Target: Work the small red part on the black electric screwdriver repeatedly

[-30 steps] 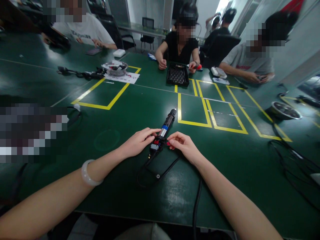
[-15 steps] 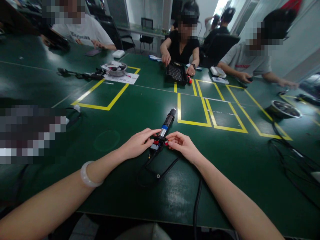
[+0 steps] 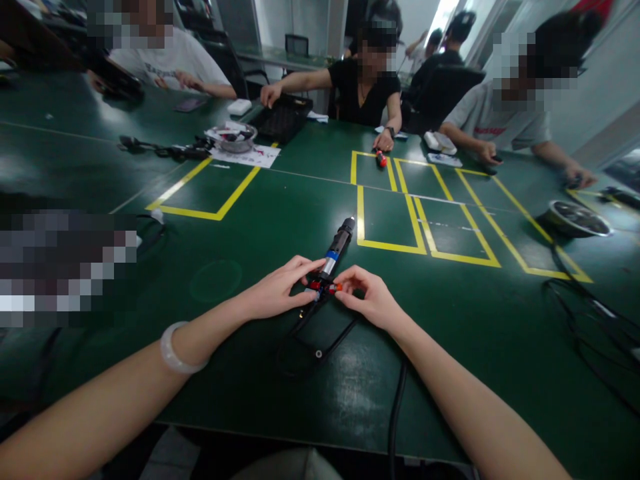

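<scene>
An electric screwdriver [image 3: 342,241], its inner parts exposed, lies slanted on the green table, metal tip pointing away. It has a black nose, a silver body with a blue band, and red parts at the near end. My left hand [image 3: 273,288] grips that near end from the left, forefinger along the silver body and thumb lower down. From the right, my right hand [image 3: 371,295] pinches a small red-orange part [image 3: 335,289] beside the tool; its exact kind is hard to make out. A black cord [image 3: 340,337] curls from the tool toward me.
Yellow tape rectangles [image 3: 393,247] mark the table. A bowl of small parts [image 3: 233,139] stands on paper at far left, a metal bowl [image 3: 575,220] at right. Black cables [image 3: 575,320] run along the right. Across sit people; one hand touches a black tray [image 3: 283,120], another a red object [image 3: 381,159].
My left thumb has shifted slightly down and right over the tool's near end. More of the red-orange part shows at my right fingertips. The person opposite has moved the black tray leftward.
</scene>
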A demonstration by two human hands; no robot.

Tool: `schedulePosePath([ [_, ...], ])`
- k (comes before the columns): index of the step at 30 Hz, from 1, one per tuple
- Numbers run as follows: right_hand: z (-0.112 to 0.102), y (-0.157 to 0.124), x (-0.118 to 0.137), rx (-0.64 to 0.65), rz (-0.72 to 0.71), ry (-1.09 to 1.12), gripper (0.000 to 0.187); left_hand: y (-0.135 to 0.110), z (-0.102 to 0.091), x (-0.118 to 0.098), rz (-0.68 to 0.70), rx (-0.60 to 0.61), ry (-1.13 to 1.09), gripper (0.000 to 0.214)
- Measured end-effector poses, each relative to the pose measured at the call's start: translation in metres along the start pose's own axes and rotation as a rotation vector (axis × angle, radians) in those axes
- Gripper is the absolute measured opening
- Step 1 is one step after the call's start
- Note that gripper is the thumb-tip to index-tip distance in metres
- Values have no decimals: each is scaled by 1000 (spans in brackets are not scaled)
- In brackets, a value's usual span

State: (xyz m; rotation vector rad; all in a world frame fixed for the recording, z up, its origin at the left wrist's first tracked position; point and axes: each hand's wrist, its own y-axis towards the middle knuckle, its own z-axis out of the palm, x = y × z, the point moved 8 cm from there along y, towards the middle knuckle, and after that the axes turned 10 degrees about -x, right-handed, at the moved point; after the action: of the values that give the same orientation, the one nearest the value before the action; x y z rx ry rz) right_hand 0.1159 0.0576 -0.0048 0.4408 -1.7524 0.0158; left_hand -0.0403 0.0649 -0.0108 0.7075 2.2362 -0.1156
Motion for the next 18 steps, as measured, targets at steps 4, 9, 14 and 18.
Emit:
schedulePosePath([
  [4, 1, -1, 8, 23, -114, -188, 12, 0, 1, 2, -8, -2, -11, 66],
  [9, 2, -3, 15, 71, -232, -310, 14, 0, 2, 2, -7, -5, -8, 67],
  [14, 6, -5, 18, 130, -305, -377, 10, 1, 2, 1, -13, -2, -11, 67],
  [18, 6, -6, 20, 152, -313, -419, 7, 1, 1, -1, -14, -7, -2, 66],
])
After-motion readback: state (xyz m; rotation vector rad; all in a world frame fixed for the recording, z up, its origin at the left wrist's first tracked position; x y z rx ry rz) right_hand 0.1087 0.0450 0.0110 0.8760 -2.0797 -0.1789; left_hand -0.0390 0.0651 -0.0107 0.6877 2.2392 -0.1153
